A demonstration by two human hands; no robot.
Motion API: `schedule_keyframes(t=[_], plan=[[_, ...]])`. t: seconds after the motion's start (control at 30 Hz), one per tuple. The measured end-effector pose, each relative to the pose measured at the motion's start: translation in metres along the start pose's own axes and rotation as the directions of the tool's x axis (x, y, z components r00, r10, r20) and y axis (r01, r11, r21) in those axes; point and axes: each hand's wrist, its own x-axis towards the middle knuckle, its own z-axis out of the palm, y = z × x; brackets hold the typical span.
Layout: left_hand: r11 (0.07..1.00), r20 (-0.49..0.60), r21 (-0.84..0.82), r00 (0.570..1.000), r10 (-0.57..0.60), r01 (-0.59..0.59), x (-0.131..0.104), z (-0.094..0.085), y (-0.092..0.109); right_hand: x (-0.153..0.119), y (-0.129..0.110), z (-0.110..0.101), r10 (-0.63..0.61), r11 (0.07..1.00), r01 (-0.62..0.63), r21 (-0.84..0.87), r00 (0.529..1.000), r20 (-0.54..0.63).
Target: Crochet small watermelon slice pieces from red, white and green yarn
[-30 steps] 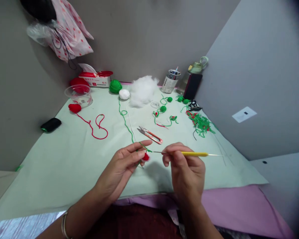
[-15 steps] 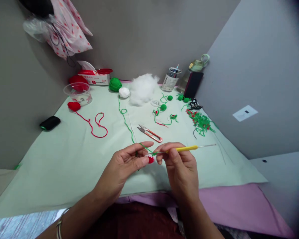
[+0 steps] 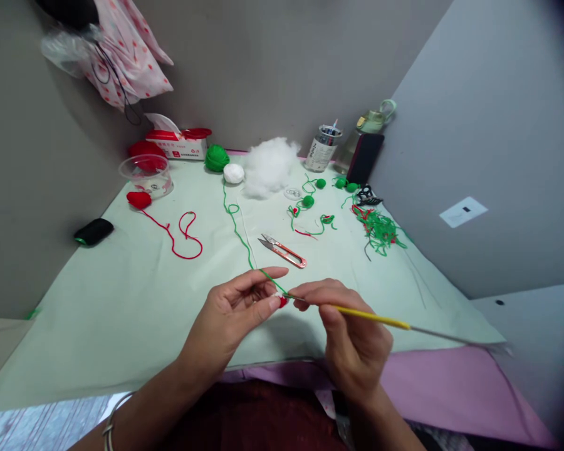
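Between the thumb and fingers of my left hand (image 3: 237,307) is a small red and white crochet piece (image 3: 282,302), partly hidden by the fingertips. A strand of green yarn (image 3: 273,280) crosses my raised left index finger and meets the piece. My right hand (image 3: 352,329) is closed around the yellow handle of a crochet hook (image 3: 371,316). The hook's working tip is at the top edge of the piece, touching the green yarn. Its other metal end points out to the right. Orange-handled thread snips (image 3: 282,250) lie just beyond my hands.
Behind are a green yarn ball (image 3: 217,158), white yarn ball (image 3: 234,173) and white stuffing (image 3: 271,168). To the right lie yarn scraps (image 3: 380,232), with a phone (image 3: 365,159) propped against a bottle (image 3: 370,119). A clear tub (image 3: 145,178) and red crochet piece (image 3: 138,200) stand left.
My right hand has shifted right and slightly down. The hook has turned so its far end now slopes downward to the right. My left hand keeps its hold almost unchanged.
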Motion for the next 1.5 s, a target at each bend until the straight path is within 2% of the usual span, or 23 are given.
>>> schedule_keyframes(t=[0.17,0.23,0.3,0.4,0.53,0.67,0.73,0.83,0.93,1.03,1.17,1.23,1.4,1.5], plan=[[0.999,-0.067,-0.015,0.997,0.030,-0.032,-0.002,0.009,0.001,-0.006,0.003,0.004,-0.191,0.959,0.197,-0.202,0.980,0.046],[0.998,-0.069,-0.058,0.998,0.007,-0.011,-0.002,0.010,0.000,-0.008,0.005,0.006,-0.211,0.955,0.210,-0.209,0.977,0.018],[0.993,-0.029,-0.111,0.999,-0.028,0.025,-0.001,0.008,0.000,-0.007,0.007,0.008,-0.152,0.979,0.147,-0.140,0.988,-0.023],[0.987,0.107,-0.139,0.992,-0.070,0.084,0.003,0.002,0.003,-0.003,0.010,0.009,0.011,0.996,-0.003,0.094,0.997,-0.079],[0.993,0.239,-0.049,0.966,-0.096,0.111,0.008,-0.009,0.012,0.007,0.014,0.007,0.190,0.897,-0.176,0.405,0.982,0.007],[0.992,0.314,0.035,0.941,-0.127,0.122,0.010,-0.017,0.019,0.014,0.013,0.004,0.217,0.850,-0.208,0.483,0.975,0.039],[0.993,0.290,0.097,0.952,-0.099,0.074,0.009,-0.018,0.021,0.014,0.013,0.001,0.207,0.870,-0.203,0.450,0.977,0.040],[0.976,0.177,0.218,0.984,-0.020,-0.019,0.007,-0.017,0.023,0.012,0.012,-0.003,0.156,0.910,-0.172,0.377,0.985,0.073],[0.959,0.077,0.272,0.995,0.062,-0.081,0.004,-0.013,0.023,0.010,0.010,-0.006,0.087,0.967,-0.101,0.235,0.994,0.071],[0.936,0.010,0.313,0.985,0.170,-0.164,0.000,-0.008,0.023,0.008,0.006,-0.006,-0.004,0.996,-0.001,0.085,0.998,0.060],[0.899,-0.067,0.363,0.956,0.287,-0.245,-0.005,-0.006,0.018,0.006,0.005,-0.003,-0.102,0.994,0.104,-0.016,0.990,0.094],[0.917,-0.087,0.317,0.955,0.283,-0.242,-0.005,-0.006,0.015,0.005,0.006,-0.002,-0.116,0.991,0.122,-0.052,0.988,0.103],[0.986,-0.070,0.036,0.984,0.163,-0.161,-0.001,-0.003,0.015,0.002,0.005,0.000,-0.169,0.977,0.180,-0.111,0.980,0.103],[0.992,-0.094,-0.019,0.988,0.126,-0.128,0.001,0.000,0.021,0.003,0.003,0.001,-0.164,0.983,0.171,-0.061,0.980,0.111]])
